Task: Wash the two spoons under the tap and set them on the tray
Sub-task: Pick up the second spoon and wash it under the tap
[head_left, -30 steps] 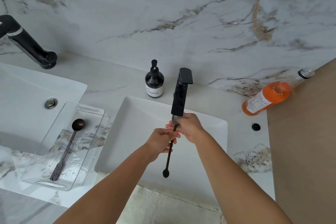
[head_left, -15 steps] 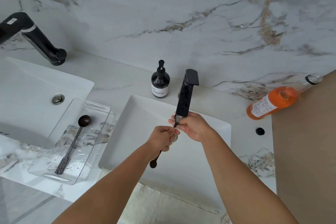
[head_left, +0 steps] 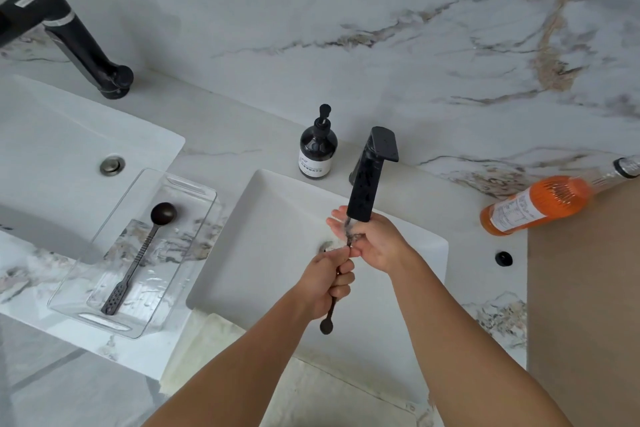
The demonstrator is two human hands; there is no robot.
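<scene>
My left hand [head_left: 329, 279] is closed around the thin black handle of a spoon [head_left: 328, 322], whose small round end pokes out below my fist. The upper end of this spoon sits under the running water of the black tap [head_left: 367, 180], cupped by my right hand [head_left: 375, 243], fingers loosely curled around it. Both hands are over the white sink [head_left: 270, 218]. A second dark spoon [head_left: 145, 246] with a perforated handle end lies in the clear tray [head_left: 194, 218] to the left, bowl pointing away from me.
A dark pump bottle [head_left: 317, 149] stands behind the sink. An orange bottle [head_left: 540, 204] lies on its side at the right, by a brown panel [head_left: 588, 305]. Another sink [head_left: 52, 149] and black tap [head_left: 76, 42] are at the far left.
My left hand slid along the spoon handle while the right hand kept rubbing the upper end under the water. The view shifted slightly left and down.
</scene>
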